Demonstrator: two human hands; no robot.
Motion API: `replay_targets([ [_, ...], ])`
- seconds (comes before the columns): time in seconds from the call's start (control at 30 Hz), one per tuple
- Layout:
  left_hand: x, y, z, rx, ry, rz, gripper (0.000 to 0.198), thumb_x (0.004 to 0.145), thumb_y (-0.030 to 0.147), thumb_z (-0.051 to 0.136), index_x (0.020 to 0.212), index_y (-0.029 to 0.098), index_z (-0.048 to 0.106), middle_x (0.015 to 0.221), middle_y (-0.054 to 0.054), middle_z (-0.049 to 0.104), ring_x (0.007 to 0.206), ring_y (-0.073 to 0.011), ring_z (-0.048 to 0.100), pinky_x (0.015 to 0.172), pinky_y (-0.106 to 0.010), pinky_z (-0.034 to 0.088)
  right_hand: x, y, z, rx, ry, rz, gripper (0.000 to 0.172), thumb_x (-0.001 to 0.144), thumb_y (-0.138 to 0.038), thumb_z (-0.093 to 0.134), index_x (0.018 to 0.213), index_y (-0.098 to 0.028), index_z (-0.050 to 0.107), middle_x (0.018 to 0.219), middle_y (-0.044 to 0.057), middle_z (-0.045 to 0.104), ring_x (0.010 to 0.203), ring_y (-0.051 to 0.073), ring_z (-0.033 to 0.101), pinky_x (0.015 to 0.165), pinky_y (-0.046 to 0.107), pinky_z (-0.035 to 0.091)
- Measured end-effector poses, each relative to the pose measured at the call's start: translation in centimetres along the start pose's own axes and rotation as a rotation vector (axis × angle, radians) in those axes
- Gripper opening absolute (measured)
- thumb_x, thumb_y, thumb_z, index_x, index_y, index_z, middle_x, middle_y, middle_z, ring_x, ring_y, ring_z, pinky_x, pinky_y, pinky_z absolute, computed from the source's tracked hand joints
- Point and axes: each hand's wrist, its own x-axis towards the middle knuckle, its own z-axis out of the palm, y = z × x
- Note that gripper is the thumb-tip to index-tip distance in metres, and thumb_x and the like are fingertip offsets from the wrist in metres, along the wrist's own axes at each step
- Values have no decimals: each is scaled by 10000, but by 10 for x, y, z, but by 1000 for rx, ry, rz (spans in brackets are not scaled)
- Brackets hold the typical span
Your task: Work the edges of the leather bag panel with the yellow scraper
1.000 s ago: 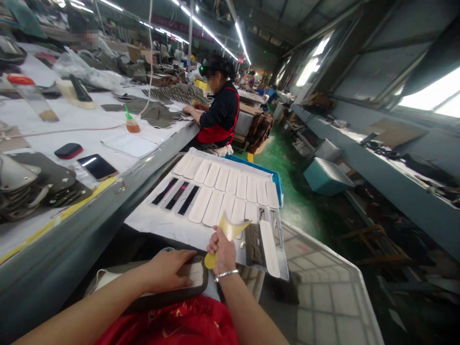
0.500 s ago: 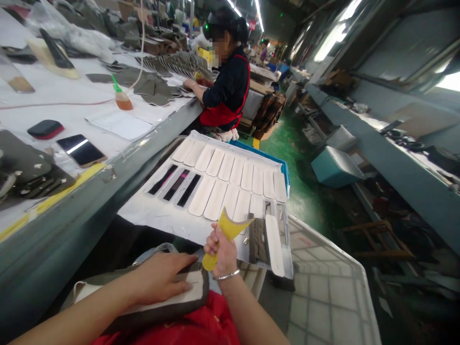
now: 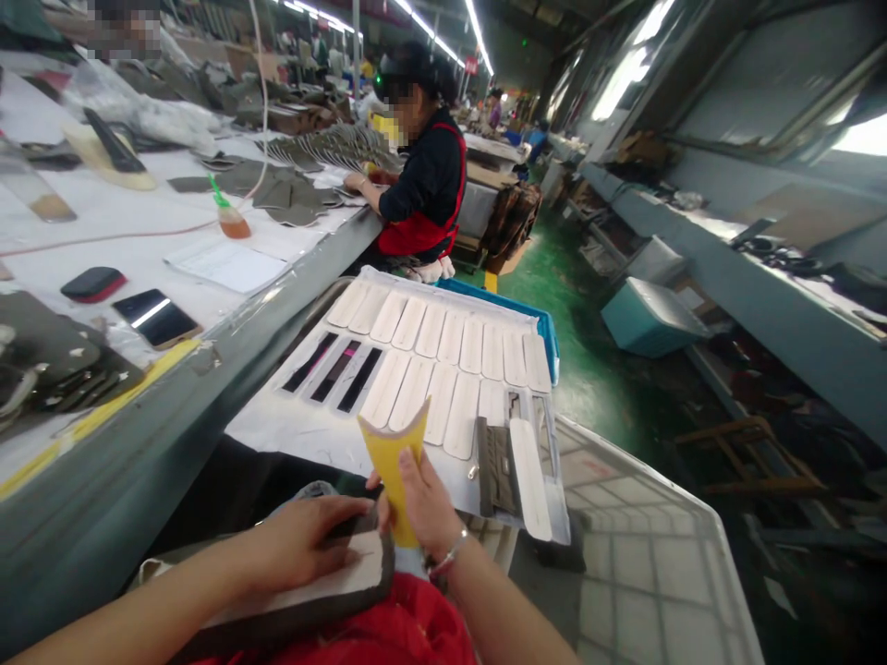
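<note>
My right hand is closed around a yellow flat piece with a concave, pointed-cornered upper end. It is held upright above my lap. My left hand lies over a dark grey-brown fabric piece with a white panel on it. Its index finger and thumb are stretched out and apart; the other fingers are mostly hidden. A red apron shows beneath the fabric. Just beyond my hands, a white sheet carries rows of white rounded strips, plus grey-brown fabric parts at its right.
At left stands a worktable with a phone, a black-and-red pad and a green-tipped bottle. A co-worker sits farther along it. A white crate is on the right, and a teal box stands beyond the green floor.
My right hand has turned and moved slightly left, bringing the yellow piece more upright and nearer my left hand. My left hand stays on the fabric piece. The view has shifted a little.
</note>
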Motion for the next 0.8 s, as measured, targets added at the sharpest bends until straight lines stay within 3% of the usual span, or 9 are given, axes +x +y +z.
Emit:
replay_targets([
  [0.07,3,-5,-6,-222,-21,-45,541,807,443,499,1287,204,426,1297,-54,495,1161,-210,470,993,-330,359,-16,-11,-27,-140,-125,101,518,834,-608,283,868,-144,510,475,-9,537,368,112,504,381,215,415],
  [0.2,17,-8,-15,-500,75,-45,575,818,436,489,1303,148,382,1288,-82,500,1169,-179,462,1015,-315,333,-52,-12,-69,-420,-291,291,344,783,-494,510,926,-186,456,545,-21,570,338,108,497,306,174,356],
  [0.3,35,5,-13,-459,83,-28,564,820,475,475,1282,155,425,1274,-83,516,1165,-188,467,1010,-317,339,-61,-7,-79,-563,-410,376,316,794,-479,492,918,-189,483,524,-24,563,319,89,457,307,164,340],
  [0.5,70,36,-1,-157,-19,116,487,865,508,376,1196,193,543,1236,-41,554,1142,-191,482,1002,-300,331,-44,-16,-81,-584,-535,528,387,781,-556,458,831,-175,508,453,-37,527,256,71,362,293,167,259],
  [0.67,70,33,4,-98,-251,142,456,879,504,323,1036,221,645,983,4,675,901,-191,594,824,-265,427,-34,-22,-83,-848,-688,389,410,839,-519,363,718,-163,525,432,-21,517,288,99,428,343,195,331],
  [0.73,66,28,5,-75,-286,131,448,876,499,326,998,223,658,915,7,683,841,-186,600,774,-248,429,-31,-18,-81,-1028,-734,289,416,867,-489,320,770,-152,544,455,-2,539,354,121,498,398,203,364],
  [0.8,63,26,5,-44,-294,139,435,884,478,315,990,230,656,901,7,677,823,-177,593,753,-232,418,-29,-11,-78,-1274,-692,151,399,875,-470,318,891,-143,545,552,42,602,472,169,577,463,238,398],
])
